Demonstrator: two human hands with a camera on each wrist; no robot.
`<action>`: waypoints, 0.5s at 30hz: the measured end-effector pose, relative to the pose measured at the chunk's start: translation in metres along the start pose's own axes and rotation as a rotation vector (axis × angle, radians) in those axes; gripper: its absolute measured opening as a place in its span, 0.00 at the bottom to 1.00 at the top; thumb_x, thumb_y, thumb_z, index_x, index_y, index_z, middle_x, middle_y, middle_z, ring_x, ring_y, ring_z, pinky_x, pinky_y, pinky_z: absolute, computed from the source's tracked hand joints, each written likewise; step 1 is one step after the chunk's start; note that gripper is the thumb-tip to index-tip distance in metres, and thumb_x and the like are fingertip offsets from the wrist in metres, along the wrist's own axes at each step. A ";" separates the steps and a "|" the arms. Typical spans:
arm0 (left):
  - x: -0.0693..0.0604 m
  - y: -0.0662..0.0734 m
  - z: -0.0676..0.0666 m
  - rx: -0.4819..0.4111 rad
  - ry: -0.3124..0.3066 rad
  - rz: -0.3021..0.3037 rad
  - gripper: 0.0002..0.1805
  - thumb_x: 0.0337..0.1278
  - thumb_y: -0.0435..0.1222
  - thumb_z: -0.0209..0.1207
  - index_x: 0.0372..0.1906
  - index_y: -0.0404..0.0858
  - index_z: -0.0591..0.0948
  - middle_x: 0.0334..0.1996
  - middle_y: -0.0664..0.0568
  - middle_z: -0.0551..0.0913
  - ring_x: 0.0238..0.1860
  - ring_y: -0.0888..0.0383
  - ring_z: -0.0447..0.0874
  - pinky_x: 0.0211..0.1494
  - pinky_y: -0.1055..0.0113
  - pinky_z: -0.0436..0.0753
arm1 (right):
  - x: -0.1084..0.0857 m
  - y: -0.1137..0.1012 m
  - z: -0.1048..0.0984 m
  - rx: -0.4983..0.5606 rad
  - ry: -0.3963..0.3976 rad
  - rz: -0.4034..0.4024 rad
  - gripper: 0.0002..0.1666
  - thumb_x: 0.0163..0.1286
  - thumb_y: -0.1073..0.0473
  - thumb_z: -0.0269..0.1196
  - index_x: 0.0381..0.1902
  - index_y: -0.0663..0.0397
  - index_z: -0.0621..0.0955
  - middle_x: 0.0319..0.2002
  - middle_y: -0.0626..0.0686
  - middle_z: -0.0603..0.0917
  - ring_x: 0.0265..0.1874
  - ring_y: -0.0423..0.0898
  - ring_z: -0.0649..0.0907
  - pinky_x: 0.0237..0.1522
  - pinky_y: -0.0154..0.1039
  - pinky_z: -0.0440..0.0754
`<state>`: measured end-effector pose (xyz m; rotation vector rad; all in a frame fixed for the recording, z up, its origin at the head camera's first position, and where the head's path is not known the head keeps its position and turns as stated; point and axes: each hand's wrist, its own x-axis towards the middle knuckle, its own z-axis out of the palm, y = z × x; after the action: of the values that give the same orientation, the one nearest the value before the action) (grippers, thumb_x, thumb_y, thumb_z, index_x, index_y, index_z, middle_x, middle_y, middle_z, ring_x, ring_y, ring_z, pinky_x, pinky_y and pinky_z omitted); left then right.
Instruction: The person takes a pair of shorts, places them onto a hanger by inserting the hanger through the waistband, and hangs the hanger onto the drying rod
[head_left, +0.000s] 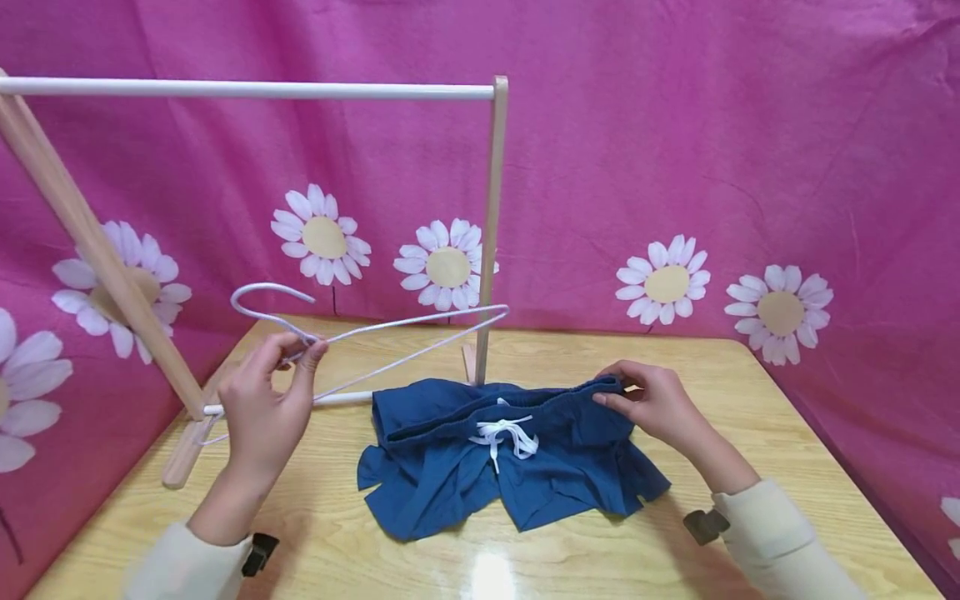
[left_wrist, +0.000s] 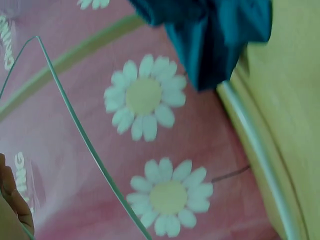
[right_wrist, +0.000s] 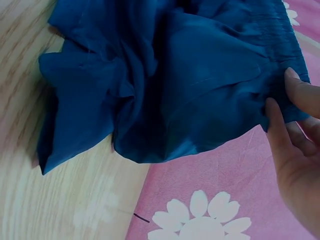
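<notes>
Dark blue shorts (head_left: 562,475) with a white drawstring (head_left: 517,443) lie on the table, waistband raised and facing away from me. My right hand (head_left: 663,408) pinches the right end of that waistband between thumb and fingers; the right wrist view shows the grip on the elastic edge of the shorts (right_wrist: 210,90). To the left, my left hand (head_left: 262,408) pinches a white wire hanger (head_left: 273,287) just below its hook. The hanger's right tip reaches out above the shorts, apart from them. Part of its left arm is hidden behind my left hand.
A wooden rack with a white top rail (head_left: 247,87) stands at the back left, its right post (head_left: 491,208) behind the shorts. Its low white bar (head_left: 341,399) runs behind my left hand. Pink flowered cloth (head_left: 600,167) encloses the wooden table (head_left: 750,450).
</notes>
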<state>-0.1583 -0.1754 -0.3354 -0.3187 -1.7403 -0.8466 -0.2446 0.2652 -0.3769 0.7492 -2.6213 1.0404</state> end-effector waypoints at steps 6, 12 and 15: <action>-0.019 0.007 0.017 -0.072 -0.135 0.061 0.12 0.45 0.22 0.73 0.36 0.32 0.85 0.31 0.46 0.88 0.32 0.56 0.81 0.44 0.79 0.76 | -0.001 0.001 -0.001 0.038 0.029 -0.001 0.12 0.63 0.64 0.73 0.44 0.58 0.87 0.37 0.52 0.89 0.35 0.46 0.86 0.40 0.40 0.88; -0.029 0.010 0.029 -0.087 -0.230 0.077 0.12 0.45 0.22 0.74 0.37 0.34 0.86 0.32 0.48 0.88 0.34 0.55 0.83 0.47 0.79 0.77 | -0.002 -0.001 -0.002 0.057 0.024 0.012 0.12 0.63 0.63 0.73 0.45 0.58 0.87 0.38 0.53 0.89 0.36 0.46 0.86 0.41 0.40 0.88; -0.033 0.011 0.034 -0.085 -0.263 0.093 0.12 0.45 0.23 0.74 0.37 0.35 0.86 0.33 0.49 0.88 0.36 0.56 0.83 0.47 0.78 0.78 | -0.005 -0.003 -0.003 0.063 0.030 0.016 0.12 0.63 0.64 0.73 0.45 0.58 0.87 0.39 0.53 0.89 0.37 0.46 0.86 0.41 0.41 0.88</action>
<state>-0.1655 -0.1379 -0.3661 -0.5854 -1.9174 -0.8416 -0.2389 0.2673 -0.3752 0.7210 -2.5842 1.1340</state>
